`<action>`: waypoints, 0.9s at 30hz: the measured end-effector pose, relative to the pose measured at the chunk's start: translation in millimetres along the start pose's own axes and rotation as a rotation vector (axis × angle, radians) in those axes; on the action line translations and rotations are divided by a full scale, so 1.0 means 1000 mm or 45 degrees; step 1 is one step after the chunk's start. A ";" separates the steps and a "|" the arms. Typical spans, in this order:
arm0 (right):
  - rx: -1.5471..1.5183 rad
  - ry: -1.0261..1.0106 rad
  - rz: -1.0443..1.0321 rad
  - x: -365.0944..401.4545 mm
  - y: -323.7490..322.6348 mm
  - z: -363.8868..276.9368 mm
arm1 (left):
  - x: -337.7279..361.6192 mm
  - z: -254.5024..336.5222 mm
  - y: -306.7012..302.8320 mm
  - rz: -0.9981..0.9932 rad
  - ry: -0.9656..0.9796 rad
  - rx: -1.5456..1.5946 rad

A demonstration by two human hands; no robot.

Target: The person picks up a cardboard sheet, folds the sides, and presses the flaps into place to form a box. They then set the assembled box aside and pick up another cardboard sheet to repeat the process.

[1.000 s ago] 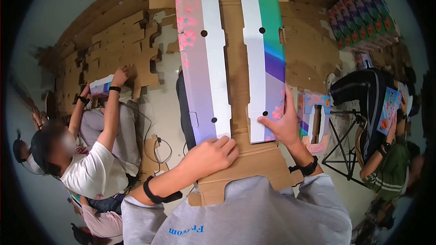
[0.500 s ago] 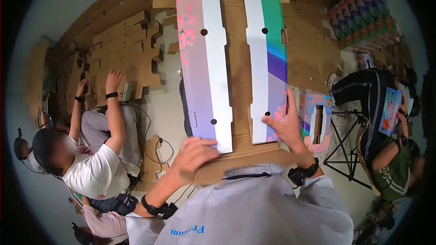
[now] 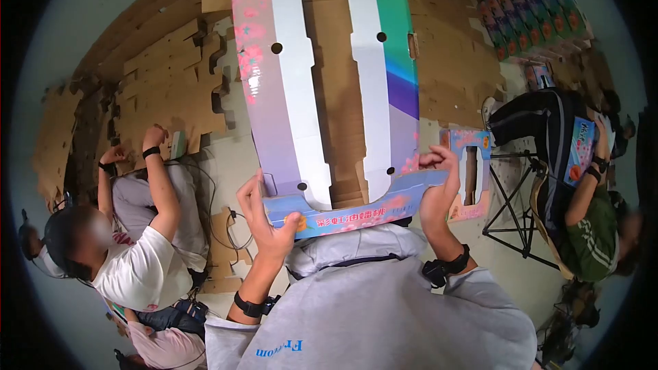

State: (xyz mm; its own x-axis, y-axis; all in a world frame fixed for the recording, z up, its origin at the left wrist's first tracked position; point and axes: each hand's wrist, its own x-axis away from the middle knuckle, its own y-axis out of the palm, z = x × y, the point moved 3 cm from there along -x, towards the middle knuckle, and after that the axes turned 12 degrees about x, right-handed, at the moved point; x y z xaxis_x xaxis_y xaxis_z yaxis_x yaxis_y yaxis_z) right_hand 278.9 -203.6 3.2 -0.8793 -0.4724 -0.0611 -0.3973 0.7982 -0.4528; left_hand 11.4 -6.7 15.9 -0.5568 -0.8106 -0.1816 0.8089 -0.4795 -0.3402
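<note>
The printed carton blank (image 3: 295, 96) runs lengthwise away from the person. Its near end is raised against the grey sweatshirt (image 3: 384, 315), and its far end reaches out over the brown cardboard sheets (image 3: 171, 75) that cover the floor. Two long side panels, one pink and white, one green and purple, stand partly up from the brown base. The end panel (image 3: 343, 214), printed with red characters, is bent up between the hands.

Risks, as a judgement:
- The end panel is held only at its two corners, so it may spring flat if either hand slackens.
- The side panels are unsupported over most of their length. An uneven pull could twist them and buckle the board off its creases.
- The far end could catch on the loose sheets on the floor.

Grip:
- The left hand (image 3: 264, 223) is closed on the left corner of the end panel, with the thumb on the printed face and the fingers behind.
- The right hand (image 3: 439, 188) is closed on the right corner and pinches where the green and purple panel meets the end panel.
- Both hands are clamped on the blank.

Surroundings: a folded box (image 3: 469, 178) stands just beside the right hand. A co-worker in a white shirt (image 3: 137, 260) sits at the left edge of the floor, well apart. A stack of boxes (image 3: 541, 14) fills the far right corner.
</note>
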 end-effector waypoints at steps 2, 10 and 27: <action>-0.024 0.058 0.120 0.013 -0.007 0.004 | 0.000 0.002 0.001 -0.036 0.104 -0.055; 0.407 -0.150 0.030 0.003 0.001 -0.025 | -0.010 0.009 0.006 -0.100 -0.039 0.075; 0.451 -0.298 0.076 0.007 0.015 -0.040 | -0.008 -0.018 0.007 -0.028 -0.019 0.424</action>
State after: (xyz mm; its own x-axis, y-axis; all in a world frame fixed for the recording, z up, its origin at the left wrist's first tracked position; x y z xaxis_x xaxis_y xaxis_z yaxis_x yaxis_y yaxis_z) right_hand 256.2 -180.1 31.4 -0.7985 -0.5338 -0.2785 -0.1968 0.6686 -0.7171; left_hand 18.0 2.6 -1.2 -0.5738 -0.8025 -0.1635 0.8155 -0.5783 -0.0234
